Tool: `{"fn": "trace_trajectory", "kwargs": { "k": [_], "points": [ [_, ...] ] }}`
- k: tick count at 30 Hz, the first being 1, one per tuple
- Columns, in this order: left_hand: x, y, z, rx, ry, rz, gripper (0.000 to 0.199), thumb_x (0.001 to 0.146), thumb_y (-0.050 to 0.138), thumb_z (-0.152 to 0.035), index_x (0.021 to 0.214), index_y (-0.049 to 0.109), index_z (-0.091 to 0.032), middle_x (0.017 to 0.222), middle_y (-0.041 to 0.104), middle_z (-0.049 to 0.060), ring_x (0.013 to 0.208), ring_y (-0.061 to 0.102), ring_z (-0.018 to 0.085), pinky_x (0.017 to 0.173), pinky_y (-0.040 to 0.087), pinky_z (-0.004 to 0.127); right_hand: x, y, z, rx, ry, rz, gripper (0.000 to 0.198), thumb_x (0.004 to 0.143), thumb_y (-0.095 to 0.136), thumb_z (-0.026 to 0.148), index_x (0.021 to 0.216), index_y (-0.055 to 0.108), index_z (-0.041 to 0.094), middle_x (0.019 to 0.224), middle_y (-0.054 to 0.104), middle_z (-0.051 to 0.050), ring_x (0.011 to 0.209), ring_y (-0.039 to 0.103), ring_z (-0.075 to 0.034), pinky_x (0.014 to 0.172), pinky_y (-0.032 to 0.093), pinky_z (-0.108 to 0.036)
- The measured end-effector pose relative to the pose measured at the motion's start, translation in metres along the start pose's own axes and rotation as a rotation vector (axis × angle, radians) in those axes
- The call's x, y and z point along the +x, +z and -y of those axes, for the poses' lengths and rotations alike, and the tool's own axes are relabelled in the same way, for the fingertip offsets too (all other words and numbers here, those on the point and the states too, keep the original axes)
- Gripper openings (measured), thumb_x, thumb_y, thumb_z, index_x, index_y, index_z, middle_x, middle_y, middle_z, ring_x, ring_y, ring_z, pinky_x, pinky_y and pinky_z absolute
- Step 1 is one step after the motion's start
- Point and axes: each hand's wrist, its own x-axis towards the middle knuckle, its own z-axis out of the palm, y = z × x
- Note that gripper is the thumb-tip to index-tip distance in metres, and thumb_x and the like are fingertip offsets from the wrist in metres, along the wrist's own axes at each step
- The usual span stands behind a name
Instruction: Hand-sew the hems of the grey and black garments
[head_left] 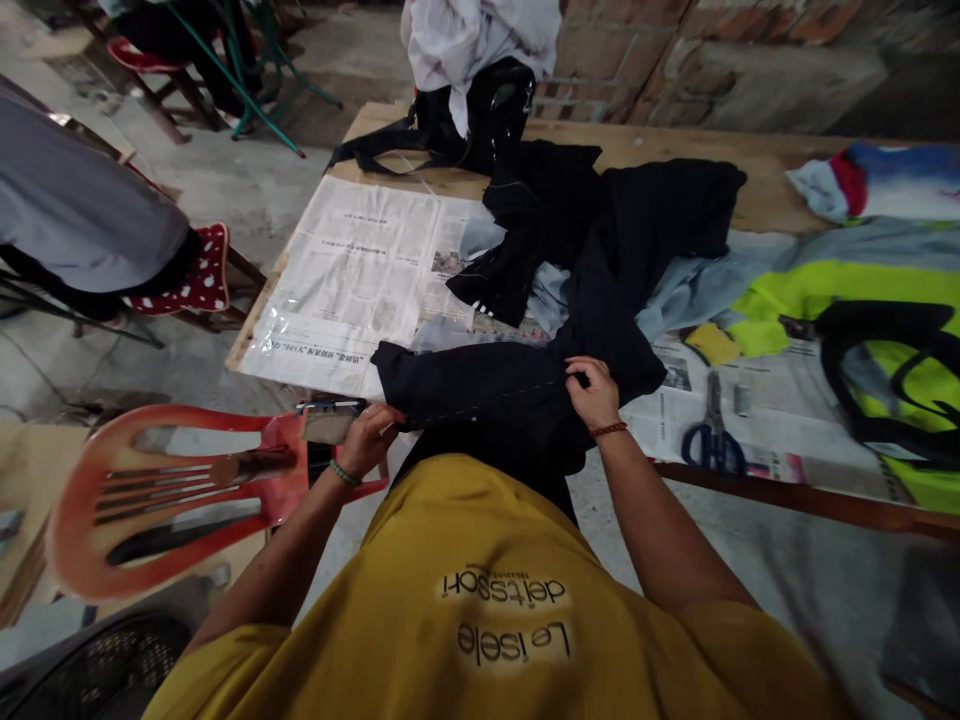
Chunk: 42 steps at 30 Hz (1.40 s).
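A dark navy garment [495, 385] lies across the near edge of the table, with a long tube-like part stretched sideways in front of me. A dashed line of light stitches runs along it. My left hand [367, 440] is closed on the garment's left end, low by the corner. Farther right, my right hand [594, 393] pinches the same cloth between bent fingers, close to the stitched line. The rest of the garment is bunched toward the back, beside a black cloth piece [510, 265] with a few small white marks.
Newspaper [345, 270] covers part of the wooden table. Blue-handled scissors [712, 435] lie to the right, near a yellow scrap [712, 343] and neon-yellow fabric [787, 300]. A black bag [480, 120] stands at the back. A red plastic chair [172, 490] is at my left; a person [82, 200] sits beyond it.
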Motion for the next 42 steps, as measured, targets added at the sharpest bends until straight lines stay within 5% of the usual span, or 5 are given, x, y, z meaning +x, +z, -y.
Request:
{"fn": "trace_trajectory", "kwargs": {
  "k": [4,7,13,25,42],
  "points": [
    [0.019,-0.046,-0.042,-0.191,-0.029,0.089,0.012,0.085,0.061,-0.026,0.087,0.073,-0.022,0.085,0.074,0.005,0.077,0.068,0.018,0.073,0.058,0.033,0.034,-0.02,0.01,0.004,0.104,-0.057,0.014,0.078,0.054,0.025,0.086,0.066,0.023,0.087,0.071,-0.004,0.082,0.066,-0.021,0.084,0.055,-0.039],
    [0.068,-0.086,-0.056,-0.28,-0.16,-0.176,0.014,0.078,0.073,-0.031,0.086,0.071,-0.02,0.076,0.067,0.001,0.069,0.062,0.015,0.066,0.056,0.028,0.094,-0.024,0.029,-0.018,0.046,-0.084,0.018,0.082,0.056,0.026,0.095,0.068,0.021,0.085,0.07,-0.004,0.076,0.065,-0.019,0.077,0.055,-0.034],
    [0.194,-0.115,0.004,-0.313,-0.424,-0.583,0.021,0.079,0.053,-0.009,0.098,0.063,-0.008,0.085,0.059,0.0,0.069,0.058,0.005,0.072,0.05,0.02,0.179,0.021,0.07,0.073,-0.104,0.001,0.026,0.092,0.051,0.025,0.113,0.064,0.019,0.104,0.067,-0.007,0.085,0.068,-0.018,0.081,0.058,-0.038],
    [0.099,-0.067,0.079,-0.491,-0.837,-0.681,0.016,0.064,0.058,-0.02,0.079,0.06,-0.015,0.07,0.06,-0.001,0.06,0.06,0.011,0.051,0.046,0.019,0.007,0.013,0.034,-0.095,-0.194,0.087,0.026,0.09,0.051,0.031,0.105,0.07,0.023,0.113,0.07,-0.011,0.116,0.064,-0.029,0.106,0.05,-0.052],
    [0.096,-0.058,0.063,-0.534,-0.794,-0.257,0.04,0.058,0.078,-0.019,0.097,0.068,-0.017,0.084,0.065,0.0,0.053,0.049,0.008,0.042,0.034,0.017,-0.013,0.034,-0.005,-0.159,-0.266,0.02,0.026,0.088,0.049,0.021,0.103,0.07,0.02,0.112,0.071,-0.012,0.115,0.064,-0.027,0.106,0.05,-0.052]
  ]
}}
